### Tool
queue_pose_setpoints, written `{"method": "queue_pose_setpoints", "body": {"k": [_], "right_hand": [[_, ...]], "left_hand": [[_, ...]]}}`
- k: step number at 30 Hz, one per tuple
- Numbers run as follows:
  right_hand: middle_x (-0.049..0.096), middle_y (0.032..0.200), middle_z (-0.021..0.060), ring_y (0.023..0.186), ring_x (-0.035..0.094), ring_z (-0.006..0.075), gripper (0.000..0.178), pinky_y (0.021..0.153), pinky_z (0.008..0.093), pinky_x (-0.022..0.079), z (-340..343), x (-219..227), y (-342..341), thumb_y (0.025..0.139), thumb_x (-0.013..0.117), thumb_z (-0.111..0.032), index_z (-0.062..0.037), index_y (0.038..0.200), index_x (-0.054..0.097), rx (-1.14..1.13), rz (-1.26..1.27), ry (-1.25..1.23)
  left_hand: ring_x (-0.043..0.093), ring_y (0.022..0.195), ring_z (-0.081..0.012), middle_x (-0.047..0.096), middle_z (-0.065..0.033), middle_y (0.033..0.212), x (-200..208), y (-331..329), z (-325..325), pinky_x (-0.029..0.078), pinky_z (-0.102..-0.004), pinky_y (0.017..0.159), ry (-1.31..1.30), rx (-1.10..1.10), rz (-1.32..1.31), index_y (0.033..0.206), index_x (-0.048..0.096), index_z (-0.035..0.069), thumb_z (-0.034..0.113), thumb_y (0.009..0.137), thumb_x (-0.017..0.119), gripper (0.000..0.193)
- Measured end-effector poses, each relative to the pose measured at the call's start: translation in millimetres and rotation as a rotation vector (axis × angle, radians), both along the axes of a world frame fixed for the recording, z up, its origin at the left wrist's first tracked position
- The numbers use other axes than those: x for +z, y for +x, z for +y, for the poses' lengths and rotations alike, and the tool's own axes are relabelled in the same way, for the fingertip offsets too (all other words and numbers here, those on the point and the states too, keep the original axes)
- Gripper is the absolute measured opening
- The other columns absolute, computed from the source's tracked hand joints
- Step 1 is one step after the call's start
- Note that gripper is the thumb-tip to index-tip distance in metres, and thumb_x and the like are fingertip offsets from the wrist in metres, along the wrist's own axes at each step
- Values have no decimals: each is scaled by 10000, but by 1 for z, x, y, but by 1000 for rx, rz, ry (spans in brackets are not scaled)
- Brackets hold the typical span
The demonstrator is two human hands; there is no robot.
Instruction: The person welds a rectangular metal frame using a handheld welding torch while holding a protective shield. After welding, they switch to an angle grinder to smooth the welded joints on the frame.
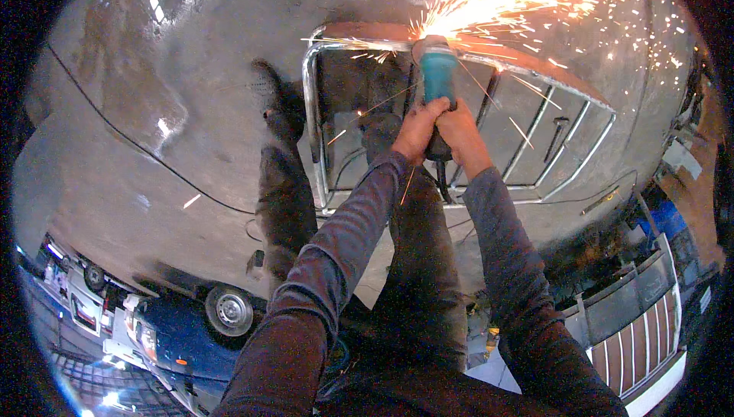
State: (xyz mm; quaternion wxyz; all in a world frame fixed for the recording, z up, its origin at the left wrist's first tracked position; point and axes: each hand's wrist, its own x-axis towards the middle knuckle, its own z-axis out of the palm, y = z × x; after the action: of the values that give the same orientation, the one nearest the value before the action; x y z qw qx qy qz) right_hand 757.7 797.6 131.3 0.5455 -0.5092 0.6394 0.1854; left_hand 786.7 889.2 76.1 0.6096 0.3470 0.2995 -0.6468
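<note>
A teal angle grinder (pixel 438 73) is held out in front of me, its disc end at the far bar of a welded metal frame (pixel 311 103). Bright sparks (pixel 505 0) fly from that contact toward the far right. My left hand (pixel 419 128) is wrapped round the left side of the grinder's body. Round the other side of its dark rear handle closes my right hand (pixel 463 136). The frame has several crossbars and lies on the concrete floor between and beyond my legs; part of it is hidden behind my arms and the grinder.
A black cable (pixel 145 153) crosses the floor on the left. A hammer (pixel 556 139) lies within the frame at right. A dark blue vehicle with a wheel (pixel 229 310) stands lower left. Another barred frame (pixel 650 333) is at lower right, near a blue object (pixel 667 220).
</note>
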Motion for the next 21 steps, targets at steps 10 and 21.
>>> {"method": "queue_pose_setpoints", "body": {"k": [10, 21], "right_hand": [[652, 979, 121, 835, 635, 226, 234, 703, 389, 532, -31, -12, -1, 930, 546, -137, 7, 1112, 572, 47, -53, 173], [684, 871, 105, 714, 631, 215, 211, 637, 384, 519, -41, -22, 3, 891, 561, -139, 22, 994, 650, 62, -54, 97]], "left_hand": [[652, 848, -220, 643, -111, 1016, 7, 15, -24, 545, -379, 709, -38, 75, 12, 1162, 567, 13, 366, 884, 658, 458], [652, 772, -207, 651, -85, 936, 10, 21, -38, 535, -368, 665, -6, 94, 77, 1076, 607, 37, 345, 901, 627, 355]]}}
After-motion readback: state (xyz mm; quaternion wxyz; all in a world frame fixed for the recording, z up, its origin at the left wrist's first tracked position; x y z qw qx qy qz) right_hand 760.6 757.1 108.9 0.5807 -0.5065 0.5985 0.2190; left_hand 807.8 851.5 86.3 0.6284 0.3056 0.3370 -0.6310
